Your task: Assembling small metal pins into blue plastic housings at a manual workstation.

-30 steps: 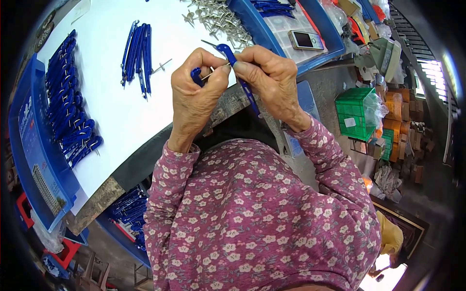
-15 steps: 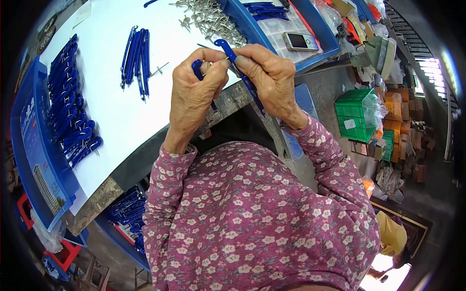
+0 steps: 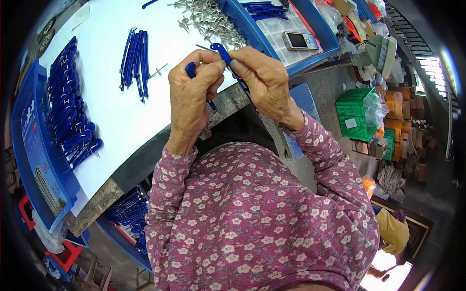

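Observation:
Over the table's front edge my two hands meet, fingertips pressed together. My right hand [image 3: 264, 82] pinches a slim blue strip [image 3: 221, 52] with a rounded, holed end; its shaft slants down below the fingers. My left hand [image 3: 189, 99] is closed around a second blue strip [image 3: 191, 71], whose curved end shows above the fingers. Its thumb and forefinger meet the right hand's strip, with a thin metal piece [image 3: 204, 47] jutting out beside them. What lies between the fingertips is hidden. A small bundle of blue strips [image 3: 135, 63] and a loose metal pin [image 3: 158, 71] lie to the left.
Many metal pins [image 3: 206, 19] are heaped on the white table top [image 3: 121, 116]. A long row of blue strips [image 3: 68, 102] lies beside a blue tray [image 3: 34, 145] at left. Another blue tray [image 3: 310, 63] holds a phone [image 3: 300, 41]. A green crate [image 3: 356, 121] stands right.
Both hands have shifted slightly left together with the blue strips. My right hand's fingers now sit nearer the strip's rounded end and closer to the left fingertips.

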